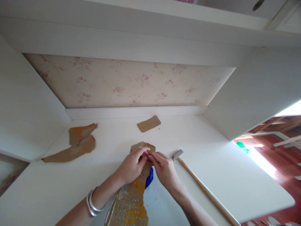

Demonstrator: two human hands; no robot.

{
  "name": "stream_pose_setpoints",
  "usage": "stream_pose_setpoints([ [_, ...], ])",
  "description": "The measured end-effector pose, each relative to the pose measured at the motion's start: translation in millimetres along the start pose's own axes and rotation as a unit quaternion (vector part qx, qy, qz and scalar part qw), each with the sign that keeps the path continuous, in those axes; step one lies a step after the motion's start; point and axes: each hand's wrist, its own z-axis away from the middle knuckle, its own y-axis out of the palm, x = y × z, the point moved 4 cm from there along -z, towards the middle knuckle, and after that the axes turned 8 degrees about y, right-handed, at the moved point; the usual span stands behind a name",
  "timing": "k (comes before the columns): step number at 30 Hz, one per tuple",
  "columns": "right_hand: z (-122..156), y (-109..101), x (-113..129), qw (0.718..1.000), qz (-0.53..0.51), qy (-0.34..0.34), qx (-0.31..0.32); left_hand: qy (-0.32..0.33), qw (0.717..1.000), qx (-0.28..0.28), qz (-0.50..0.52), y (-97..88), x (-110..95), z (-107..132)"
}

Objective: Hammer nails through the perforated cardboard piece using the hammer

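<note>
My left hand point(133, 164) and my right hand point(164, 168) meet over the far end of a long piece of cardboard point(135, 194). The fingertips of both are pinched together at one spot; what lies between them is too small to make out. Rows of small holes pierce the cardboard, which has orange-yellow patches and ragged edges. A dark blue patch point(149, 178) shows at its right edge, under my right hand. To the right of that hand lies a hammer point(202, 186) with a grey metal head and a long wooden handle.
At the left of the white desk point(225, 169) lies a torn, bent cardboard scrap point(82, 142). A small hole-pricked cardboard rectangle point(149, 123) is near the back. White side panels and an overhead shelf enclose the desk, with flowered wallpaper point(131, 83) behind.
</note>
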Motion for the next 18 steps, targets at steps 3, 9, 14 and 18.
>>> stream_pose_setpoints([
  [3, 0, 1, -1, 1.0, 0.014, -0.005, 0.003, 0.016, 1.0, 0.0, 0.013, -1.3, -5, 0],
  [9, 0, 1, -3, 0.999, 0.037, -0.009, 0.01, 0.036, 0.999, -0.02, -0.008, -3.5, -6, -2],
  [14, 0, 1, 0, 0.999, 0.036, -0.013, 0.02, 0.04, 0.998, -0.033, -0.022, -3.0, -5, -3],
  [18, 1, -11, -5, 1.0, 0.02, 0.016, -0.003, 0.01, 0.999, -0.025, -0.033, -0.7, -3, -2],
])
